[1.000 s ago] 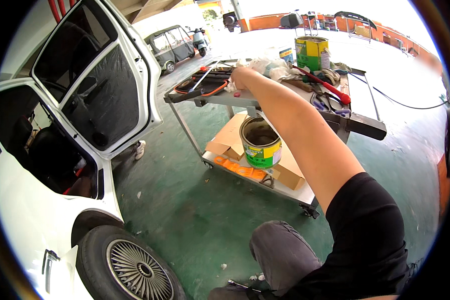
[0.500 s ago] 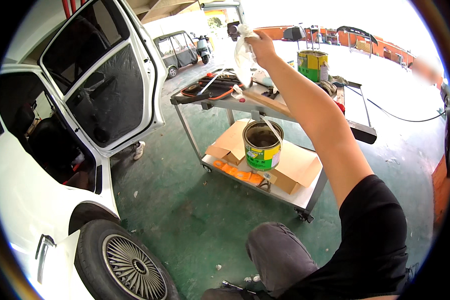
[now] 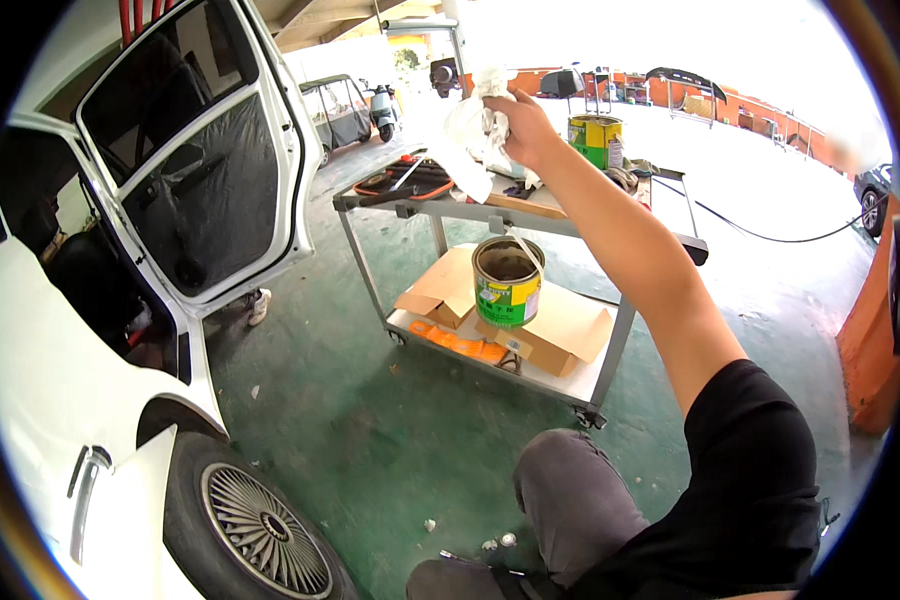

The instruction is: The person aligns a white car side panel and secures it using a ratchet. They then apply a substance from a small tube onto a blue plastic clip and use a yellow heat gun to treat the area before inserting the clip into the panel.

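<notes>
One white car (image 3: 60,330) fills the left side, its rear wheel (image 3: 270,525) low in front and its door (image 3: 205,200) swung open, the inner panel covered in dark plastic. A shoe (image 3: 259,307) shows under the door. Next comes the counter (image 3: 454,212), on casters, with a tool case (image 3: 410,184) at its left end. A cardboard box (image 3: 442,285) and some orange plastic pieces (image 3: 458,342) lie on its lower shelf.

Then the white rag (image 3: 464,140) — crumpled, hanging loose in the air, in view before the counter's far edge. The fingers of the right hand (image 3: 530,130) pinch it near its top. Below, an open tin (image 3: 507,290) hangs at the counter's front. Farther right, another tin (image 3: 595,140) stands on top — yellow and green — and a dark car (image 3: 873,195) is parked.
</notes>
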Tool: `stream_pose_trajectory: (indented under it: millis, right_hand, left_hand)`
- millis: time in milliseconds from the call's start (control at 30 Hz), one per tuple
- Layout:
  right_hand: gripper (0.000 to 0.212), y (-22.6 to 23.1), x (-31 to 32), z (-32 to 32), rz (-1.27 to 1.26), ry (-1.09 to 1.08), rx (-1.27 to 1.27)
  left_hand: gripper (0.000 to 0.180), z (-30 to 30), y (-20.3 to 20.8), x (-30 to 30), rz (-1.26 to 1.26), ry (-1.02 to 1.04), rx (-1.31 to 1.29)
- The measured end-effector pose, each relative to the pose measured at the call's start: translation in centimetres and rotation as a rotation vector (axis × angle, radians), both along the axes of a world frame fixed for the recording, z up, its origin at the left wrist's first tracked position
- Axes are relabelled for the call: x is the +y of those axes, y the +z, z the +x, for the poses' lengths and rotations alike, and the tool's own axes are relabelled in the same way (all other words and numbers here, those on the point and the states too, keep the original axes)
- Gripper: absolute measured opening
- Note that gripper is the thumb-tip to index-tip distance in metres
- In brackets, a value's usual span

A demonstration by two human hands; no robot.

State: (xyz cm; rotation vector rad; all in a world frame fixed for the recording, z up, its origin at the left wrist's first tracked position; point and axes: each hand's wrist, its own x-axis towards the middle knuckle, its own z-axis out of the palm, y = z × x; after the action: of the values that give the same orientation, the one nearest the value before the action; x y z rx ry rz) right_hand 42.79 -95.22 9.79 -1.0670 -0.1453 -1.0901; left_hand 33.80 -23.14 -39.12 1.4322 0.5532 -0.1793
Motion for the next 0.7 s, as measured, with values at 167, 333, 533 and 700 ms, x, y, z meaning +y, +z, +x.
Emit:
stream_pose_trajectory:
  millis: [167, 333, 533, 700]
  right_hand:
    - [0.038, -7.3, 14.7, -1.8, 0.02, 0.452, 0.118]
    - [0.035, -15.4, 28.0, -2.8, 0.218, 0.831, 0.233]
    - [0.038, -24.8, 41.9, -3.8, 0.006, 0.52, 0.476]
    - [0.048, -28.5, 51.1, -8.4, -0.402, 0.417, 0.666]
  left_hand:
    - [0.011, 6.4, 8.3, -7.1, -0.338, -0.188, -0.384]
    - [0.05, 10.1, 15.3, -13.8, -0.713, -0.52, -0.561]
    - [0.032, 7.9, 16.5, -11.3, -0.842, -0.507, -0.55]
    - [0.024, 5.8, 15.1, -8.1, -0.741, -0.218, -0.499]
